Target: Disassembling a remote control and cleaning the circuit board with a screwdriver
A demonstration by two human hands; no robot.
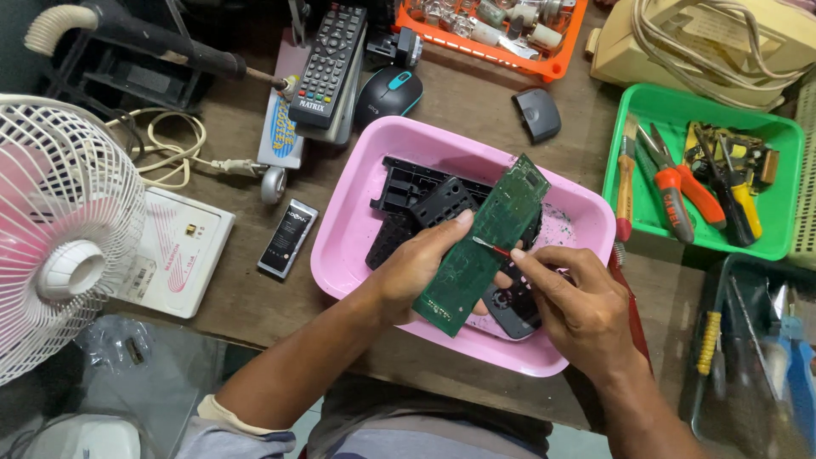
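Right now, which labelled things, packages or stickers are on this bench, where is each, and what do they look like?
Battery: flat black rectangle with pale label, left of the pink tray.
White box: square, red-pink print, beside the fan.
Remote control: black, small white label at its near end, top centre.
Printed card: blue and yellow, under the remote.

matt green circuit board (484,246), glossy pink plastic tub (357,229)

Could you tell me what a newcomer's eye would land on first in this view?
Probably the long green circuit board at centre, held by the left hand over the pink plastic tub of black casing parts. The right hand puts a thin red-tipped tool to it. The white table fan fills the left edge.
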